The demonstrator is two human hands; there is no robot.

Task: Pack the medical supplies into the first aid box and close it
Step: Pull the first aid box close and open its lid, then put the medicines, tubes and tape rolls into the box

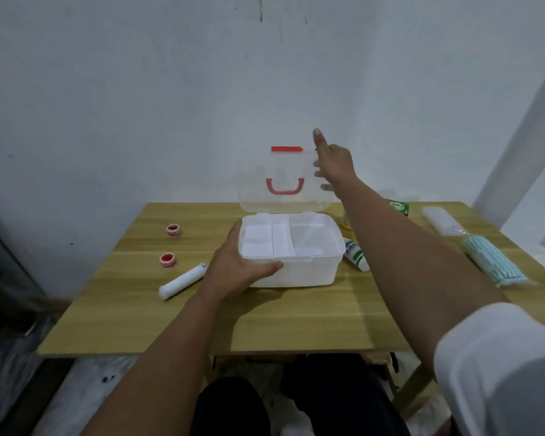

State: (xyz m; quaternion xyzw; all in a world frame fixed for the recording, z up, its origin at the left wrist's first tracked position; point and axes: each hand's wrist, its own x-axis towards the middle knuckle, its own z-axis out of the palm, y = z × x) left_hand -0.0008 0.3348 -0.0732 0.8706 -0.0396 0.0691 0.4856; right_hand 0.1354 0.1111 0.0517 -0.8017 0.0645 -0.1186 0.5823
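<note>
First aid box (291,269): light, stiff, slick plastic. Left hand (233,265) clamps front-left corner; right hand (334,165) grips upright clear lid (280,184) edge. Hold w/ both.

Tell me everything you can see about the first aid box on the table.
The first aid box is white, translucent plastic, standing near the middle of the wooden table. Its clear lid stands open and upright, with a red latch on its top edge and a red handle. A divided white tray sits inside, seemingly empty. The left hand holds its front left corner; the right hand holds the lid's right edge.
</note>
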